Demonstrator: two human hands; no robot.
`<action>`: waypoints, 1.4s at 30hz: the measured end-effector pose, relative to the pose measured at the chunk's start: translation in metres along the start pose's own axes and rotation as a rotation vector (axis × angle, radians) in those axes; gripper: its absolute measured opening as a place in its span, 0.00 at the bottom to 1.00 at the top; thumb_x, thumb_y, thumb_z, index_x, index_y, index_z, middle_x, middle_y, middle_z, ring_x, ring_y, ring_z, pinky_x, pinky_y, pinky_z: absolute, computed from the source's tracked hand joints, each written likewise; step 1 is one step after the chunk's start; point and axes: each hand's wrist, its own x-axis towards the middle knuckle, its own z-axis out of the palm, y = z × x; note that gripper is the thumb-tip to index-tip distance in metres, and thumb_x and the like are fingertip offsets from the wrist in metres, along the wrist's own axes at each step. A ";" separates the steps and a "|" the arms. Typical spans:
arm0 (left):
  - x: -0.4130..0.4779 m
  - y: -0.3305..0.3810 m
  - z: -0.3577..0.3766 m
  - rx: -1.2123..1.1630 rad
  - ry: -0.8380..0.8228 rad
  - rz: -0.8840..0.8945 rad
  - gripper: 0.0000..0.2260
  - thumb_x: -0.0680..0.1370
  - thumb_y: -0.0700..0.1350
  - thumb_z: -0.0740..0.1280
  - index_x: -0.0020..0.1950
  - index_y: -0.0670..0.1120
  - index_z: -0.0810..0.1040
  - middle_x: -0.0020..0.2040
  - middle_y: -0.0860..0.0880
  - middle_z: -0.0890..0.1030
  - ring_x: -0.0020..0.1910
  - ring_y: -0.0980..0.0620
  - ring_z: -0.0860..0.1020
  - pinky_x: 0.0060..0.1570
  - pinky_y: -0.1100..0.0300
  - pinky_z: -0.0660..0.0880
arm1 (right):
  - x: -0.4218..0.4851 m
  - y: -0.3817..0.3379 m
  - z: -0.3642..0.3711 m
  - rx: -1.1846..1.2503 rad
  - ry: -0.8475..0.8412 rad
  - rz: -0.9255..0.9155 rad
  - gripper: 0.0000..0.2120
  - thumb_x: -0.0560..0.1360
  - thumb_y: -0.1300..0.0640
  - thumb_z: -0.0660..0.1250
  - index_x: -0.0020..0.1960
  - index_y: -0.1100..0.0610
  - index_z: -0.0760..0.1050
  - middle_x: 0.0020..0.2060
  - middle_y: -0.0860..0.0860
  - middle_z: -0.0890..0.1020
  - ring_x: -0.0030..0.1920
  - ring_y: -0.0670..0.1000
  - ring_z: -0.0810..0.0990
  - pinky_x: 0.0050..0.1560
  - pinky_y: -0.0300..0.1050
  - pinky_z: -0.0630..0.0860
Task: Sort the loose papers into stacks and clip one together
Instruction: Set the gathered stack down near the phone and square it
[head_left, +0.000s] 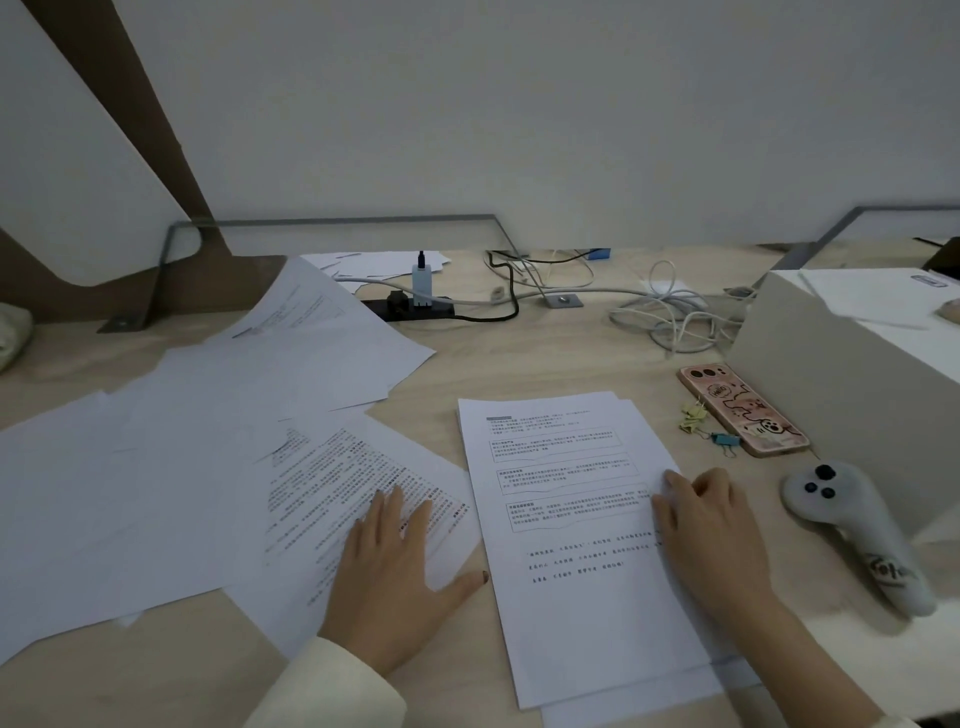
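A spread of loose papers (171, 452) covers the left half of the desk, overlapping at odd angles. My left hand (395, 577) lies flat, fingers apart, on a printed sheet (343, 493) at the near edge of that spread. To the right a small stack of printed sheets (566, 519) lies roughly squared, and my right hand (711, 535) presses on its right edge with fingers slightly curled. A yellow binder clip (693, 417) and a blue binder clip (726, 441) lie beyond the stack, beside a phone. Neither hand holds anything.
A pink phone (743, 410) lies right of the stack, against a white box (831, 374). A white handheld controller (857, 530) lies at the near right. A power strip (415, 307) and tangled cables (670, 312) run along the back, with more sheets (379, 262) there.
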 end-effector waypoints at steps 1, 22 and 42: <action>-0.001 -0.003 -0.002 0.016 -0.034 0.005 0.57 0.50 0.78 0.32 0.76 0.53 0.42 0.77 0.49 0.39 0.76 0.50 0.38 0.73 0.54 0.40 | 0.000 0.001 0.003 -0.028 0.045 -0.023 0.11 0.75 0.58 0.63 0.54 0.63 0.76 0.44 0.60 0.75 0.43 0.60 0.73 0.40 0.49 0.70; 0.001 -0.019 -0.033 -0.058 0.261 -0.019 0.23 0.79 0.44 0.55 0.73 0.47 0.52 0.64 0.47 0.72 0.57 0.47 0.76 0.51 0.58 0.72 | 0.000 -0.075 -0.025 0.435 -0.245 -0.076 0.23 0.78 0.51 0.59 0.71 0.54 0.62 0.72 0.54 0.63 0.71 0.54 0.59 0.68 0.48 0.61; -0.011 0.045 0.025 -0.758 -0.267 0.152 0.37 0.73 0.63 0.60 0.76 0.54 0.47 0.76 0.61 0.48 0.75 0.62 0.46 0.75 0.54 0.48 | 0.022 0.018 -0.040 0.842 -0.369 0.398 0.20 0.78 0.60 0.59 0.69 0.58 0.66 0.68 0.57 0.71 0.67 0.57 0.68 0.67 0.52 0.66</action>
